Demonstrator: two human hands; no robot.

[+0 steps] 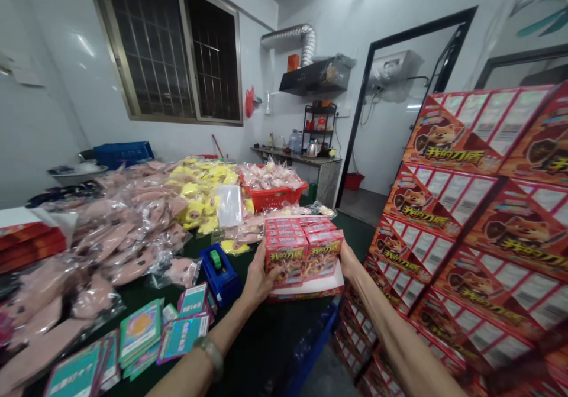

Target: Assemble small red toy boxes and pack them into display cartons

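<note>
**Gripping a block of small red boxes (pixel 304 248) between both hands**

Block sits between the palms, held at its two ends. Left hand (pixel 261 277): fingers (pixel 271 274) pressed on the block's left end, spread wide around the corner. Right hand (pixel 348 262): fingers (pixel 342 255) on the right end, mostly hidden behind the block. Boxes are stacked in layers, printed with a cartoon dog and yellow lettering.

Directly under the block is a flat red carton with a white top (pixel 306 287); can't tell if they're touching. That carton is on the dark green counter (pixel 270 332).

Just left of the left hand: blue tape dispenser (pixel 219 276) with a green roll. Nearer the left forearm: teal printed cards (pixel 183 336). Farther left and ahead: bagged pink plush (pixel 104 249) and yellow plush (pixel 199 190), plus a red basket (pixel 275 197). Right of the right forearm: tall stack of red cartons (pixel 479 219).
</note>
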